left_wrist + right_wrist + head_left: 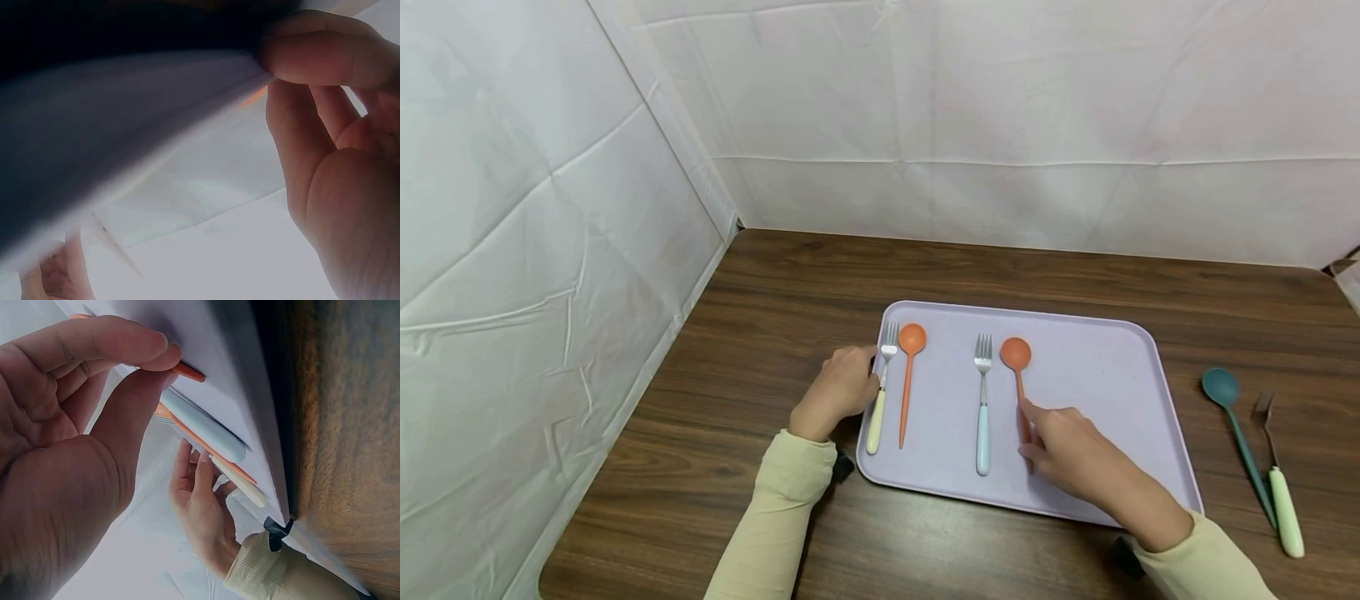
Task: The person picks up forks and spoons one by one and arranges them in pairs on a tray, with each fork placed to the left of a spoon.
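A lilac tray (pixel 1105 375) lies on the wooden table. My right hand (pixel 1071 450) pinches the handle of the right-hand orange spoon (pixel 1016 354) between thumb and fingers, its bowl pointing away from me. Left of that spoon lies a fork with a light-blue handle (pixel 982 437). Farther left, a second orange spoon (pixel 908 375) lies beside a fork with a pale-yellow handle (pixel 876 425). At the tray's left edge, my left hand (pixel 838 387) grips the rim, thumb and fingers on either side of it in the left wrist view.
Right of the tray, a teal spoon (pixel 1240 433) and a fork with a light-green handle (pixel 1287 512) lie on the wooden table (pixel 737 333). White sheeting (pixel 1000 125) hangs behind the table and along its left side.
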`<state>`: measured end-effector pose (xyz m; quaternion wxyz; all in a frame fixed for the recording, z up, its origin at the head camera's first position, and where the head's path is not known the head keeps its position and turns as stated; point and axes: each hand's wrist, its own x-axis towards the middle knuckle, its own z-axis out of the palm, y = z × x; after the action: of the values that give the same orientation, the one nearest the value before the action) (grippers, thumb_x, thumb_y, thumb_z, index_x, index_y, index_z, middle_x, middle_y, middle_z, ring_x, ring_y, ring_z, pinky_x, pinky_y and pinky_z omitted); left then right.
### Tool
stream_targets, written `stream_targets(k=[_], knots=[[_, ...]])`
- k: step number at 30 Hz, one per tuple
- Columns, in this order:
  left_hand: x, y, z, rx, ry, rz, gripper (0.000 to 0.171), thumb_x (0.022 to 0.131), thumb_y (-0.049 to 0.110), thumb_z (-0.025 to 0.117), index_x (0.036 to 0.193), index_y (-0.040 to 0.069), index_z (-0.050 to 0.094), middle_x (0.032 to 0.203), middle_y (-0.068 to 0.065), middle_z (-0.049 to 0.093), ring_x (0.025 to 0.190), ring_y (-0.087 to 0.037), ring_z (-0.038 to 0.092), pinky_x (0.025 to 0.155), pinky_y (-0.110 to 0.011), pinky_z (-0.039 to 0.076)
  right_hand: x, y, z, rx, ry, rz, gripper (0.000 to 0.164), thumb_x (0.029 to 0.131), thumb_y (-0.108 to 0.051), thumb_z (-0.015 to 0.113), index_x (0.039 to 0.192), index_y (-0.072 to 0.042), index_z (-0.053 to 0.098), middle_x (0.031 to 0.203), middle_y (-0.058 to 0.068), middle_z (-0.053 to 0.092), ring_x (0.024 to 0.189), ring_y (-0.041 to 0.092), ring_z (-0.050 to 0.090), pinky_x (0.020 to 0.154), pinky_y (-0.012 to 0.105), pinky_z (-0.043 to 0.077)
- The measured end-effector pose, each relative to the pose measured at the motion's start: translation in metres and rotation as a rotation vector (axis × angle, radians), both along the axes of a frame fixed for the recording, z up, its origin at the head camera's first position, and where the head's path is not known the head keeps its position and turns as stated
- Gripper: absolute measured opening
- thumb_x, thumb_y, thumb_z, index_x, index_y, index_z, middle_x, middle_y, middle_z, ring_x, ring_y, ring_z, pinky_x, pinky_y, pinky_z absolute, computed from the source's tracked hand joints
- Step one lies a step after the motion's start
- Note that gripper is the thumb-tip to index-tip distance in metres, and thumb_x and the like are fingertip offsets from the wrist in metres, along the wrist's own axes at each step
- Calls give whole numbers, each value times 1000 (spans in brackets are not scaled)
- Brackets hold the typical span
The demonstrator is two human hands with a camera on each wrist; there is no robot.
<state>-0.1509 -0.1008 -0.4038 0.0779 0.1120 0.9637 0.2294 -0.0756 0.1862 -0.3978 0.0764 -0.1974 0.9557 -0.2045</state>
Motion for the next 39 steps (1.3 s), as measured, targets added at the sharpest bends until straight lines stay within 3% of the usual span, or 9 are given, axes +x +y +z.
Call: stream_targets(k=[9,16,22,30,34,39], knots=[[1,0,1,-3,0,-6,38,85,4,54,123,3,59,107,-13,62,87,-22,55,72,-40,48,-1,-3,-3,-17,23,4,34,76,-2,71,105,4,57,59,-8,47,52,8,43,47,24,37],[0,0,1,0,-4,-2,39,85,4,54,124,4,58,108,-13,61,88,-22,55,73,-40,48,1,-6,-2,-10,25,-2,38,76,-3,71,109,8,56,61,-5,47,55,10,43,48,26,37],[0,0,2,0,-22,5,40,86,5,54,126,5,58,111,-13,61,89,-22,55,74,-40,48,1,-8,-3,-11,22,-12,21,77,-5,71,91,-4,56,60,-6,46,55,10,43,48,26,37],[0,1,1,-4,-32,8,39,86,6,53,124,6,58,111,-12,61,92,-23,56,75,-41,48,2,-9,-4,-11,36,-12,19,78,-6,71,88,-7,54,59,-7,45,54,10,42,47,26,37],[0,1,1,-2,-32,6,37,86,5,53,123,6,59,109,-12,61,93,-23,56,76,-41,47,3,-6,-4,-10,31,-23,22,80,-11,69,99,-5,59,61,-9,48,56,10,44,49,28,37],[0,0,2,1,-25,5,38,86,5,53,123,5,59,110,-12,61,92,-23,56,75,-41,47,5,-1,-3,5,34,-36,47,82,-16,69,123,4,55,67,-10,54,60,9,48,51,29,40]])
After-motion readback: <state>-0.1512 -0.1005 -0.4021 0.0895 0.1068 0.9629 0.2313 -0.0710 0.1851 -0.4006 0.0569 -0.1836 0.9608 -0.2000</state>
